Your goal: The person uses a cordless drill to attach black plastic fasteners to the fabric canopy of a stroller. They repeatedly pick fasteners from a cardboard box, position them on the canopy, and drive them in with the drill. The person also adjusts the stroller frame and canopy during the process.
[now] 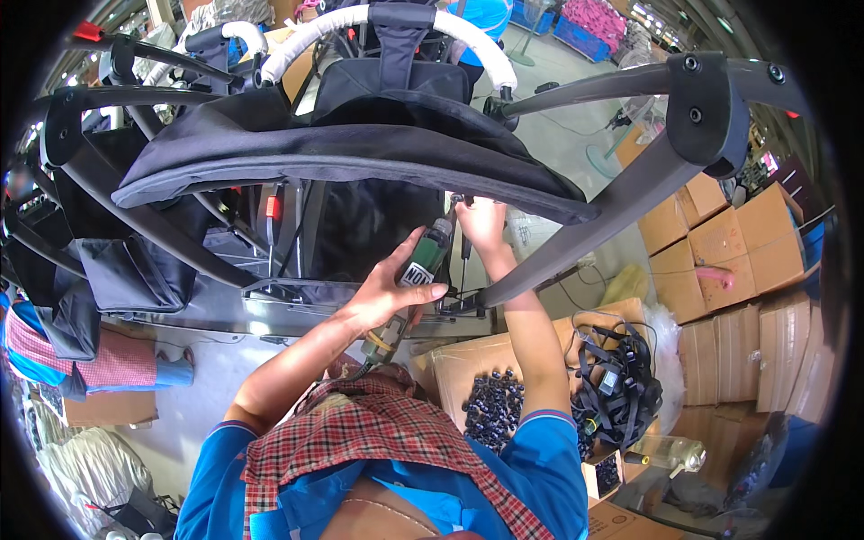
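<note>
My left hand is wrapped round a green electric screwdriver, thumb across its body. The tool slants up and away from me, its cable trailing down by my apron. At the screwdriver's front end, my right hand is closed with its fingertips together beside a small dark part; what it pinches is too small to make out. Both hands are under the black fabric canopy of a stroller. A thick dark frame tube passes over my right forearm. Behind the canopy, the stroller's handlebar is wrapped in white.
To my right, a cardboard surface carries a heap of small black parts and a pile of black straps. Stacked cartons stand farther right. Another stroller's black fabric is at left, near a person in a checked apron.
</note>
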A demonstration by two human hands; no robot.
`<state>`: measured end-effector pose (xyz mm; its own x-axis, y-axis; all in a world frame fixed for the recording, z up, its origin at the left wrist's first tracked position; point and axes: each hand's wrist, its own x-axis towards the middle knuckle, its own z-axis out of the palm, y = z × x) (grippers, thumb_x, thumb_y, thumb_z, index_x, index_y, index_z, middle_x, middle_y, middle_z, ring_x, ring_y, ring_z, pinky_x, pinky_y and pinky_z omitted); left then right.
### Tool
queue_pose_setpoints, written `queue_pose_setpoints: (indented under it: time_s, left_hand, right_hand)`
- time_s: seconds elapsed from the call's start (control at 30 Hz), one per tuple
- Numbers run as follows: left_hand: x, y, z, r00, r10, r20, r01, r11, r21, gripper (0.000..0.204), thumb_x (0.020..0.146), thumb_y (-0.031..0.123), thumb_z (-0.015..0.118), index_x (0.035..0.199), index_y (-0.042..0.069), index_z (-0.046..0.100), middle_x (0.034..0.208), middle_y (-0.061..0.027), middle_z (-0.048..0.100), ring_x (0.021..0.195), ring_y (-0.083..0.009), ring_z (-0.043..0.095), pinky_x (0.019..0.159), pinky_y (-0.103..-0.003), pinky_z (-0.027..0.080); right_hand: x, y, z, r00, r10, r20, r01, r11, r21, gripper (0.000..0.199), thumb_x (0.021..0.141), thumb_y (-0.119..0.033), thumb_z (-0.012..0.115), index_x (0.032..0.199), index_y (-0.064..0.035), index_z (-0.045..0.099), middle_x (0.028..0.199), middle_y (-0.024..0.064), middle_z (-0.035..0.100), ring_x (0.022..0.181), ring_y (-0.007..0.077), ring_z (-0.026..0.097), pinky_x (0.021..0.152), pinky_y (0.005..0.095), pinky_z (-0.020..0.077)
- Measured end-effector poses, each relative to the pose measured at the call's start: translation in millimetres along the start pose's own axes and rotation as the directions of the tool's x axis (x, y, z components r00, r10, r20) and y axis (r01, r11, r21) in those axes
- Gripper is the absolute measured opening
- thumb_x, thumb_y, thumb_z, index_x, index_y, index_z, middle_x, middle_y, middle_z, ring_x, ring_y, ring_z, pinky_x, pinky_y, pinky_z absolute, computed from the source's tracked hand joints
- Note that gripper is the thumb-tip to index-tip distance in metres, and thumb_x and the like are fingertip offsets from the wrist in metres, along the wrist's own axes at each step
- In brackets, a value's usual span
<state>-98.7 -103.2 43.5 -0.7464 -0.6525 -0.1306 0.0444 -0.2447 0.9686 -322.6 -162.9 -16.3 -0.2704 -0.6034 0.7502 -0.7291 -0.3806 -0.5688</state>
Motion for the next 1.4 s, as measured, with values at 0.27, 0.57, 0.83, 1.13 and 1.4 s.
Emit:
queue_pose_setpoints:
  time_s: [0.27,0.57,0.83,1.13,1.4]
  left_hand:
    - [7,-3,4,1.0,-0.003,-0.023,0.003,1.0,0.03,0.099,0.08,0.015,0.078,0.154,0.004,0.013,0.09,-0.0071,0.064,0.058,-0.0106,0.057,0.053,-0.026,0.048]
    - [1,-14,2,0.997,0.079,-0.025,-0.078,0.997,0.01,0.099,0.082,0.009,0.076,0.154,0.005,0.009,0.094,-0.0064,0.063,0.063,-0.0097,0.056,0.054,-0.025,0.049]
    - [2,-7,3,0.999,0.052,-0.004,-0.052,0.998,0.04,0.1,0.081,0.01,0.076,0.155,0.006,0.008,0.093,-0.0057,0.063,0.062,-0.0094,0.056,0.054,-0.026,0.05]
    - [3,-12,0,0.998,0.067,-0.012,-0.066,0.994,0.083,0.099,0.081,0.009,0.075,0.155,0.009,0.009,0.089,-0.006,0.064,0.062,-0.0089,0.057,0.054,-0.026,0.05]
    - [6,-18,3,0.996,0.069,-0.056,-0.061,0.99,0.13,0.099,0.08,0.013,0.076,0.155,0.008,0.01,0.084,-0.0065,0.065,0.059,-0.0096,0.058,0.055,-0.026,0.05]
  right_hand:
    - [-10,12,-8,0.993,0.025,0.117,-0.032,0.998,0.056,0.019,0.075,-0.009,0.066,0.093,-0.0025,0.068,0.091,0.0162,0.068,0.085,0.0359,0.064,0.079,0.042,0.0495]
    - [-22,34,-27,0.9,0.111,0.421,-0.23,0.942,0.244,0.023,0.087,-0.008,0.064,0.109,-0.001,0.063,0.098,0.0095,0.063,0.095,0.0177,0.059,0.087,0.0333,0.0461]
    - [-35,75,-14,0.948,0.055,0.314,-0.118,0.975,0.187,0.029,0.098,-0.017,0.057,0.118,0.0045,0.059,0.111,0.0142,0.064,0.105,0.0231,0.059,0.095,0.035,0.0444]
    - [-38,94,-15,0.953,0.015,0.304,-0.022,0.999,0.022,0.03,0.097,-0.017,0.057,0.119,0.0023,0.06,0.117,0.0181,0.064,0.112,0.0304,0.059,0.097,0.0383,0.0444]
    - [-55,119,-15,0.954,0.148,0.261,-0.222,0.934,0.279,0.03,0.093,-0.011,0.062,0.12,0.0027,0.061,0.118,0.0195,0.065,0.113,0.0321,0.06,0.098,0.0391,0.0453]
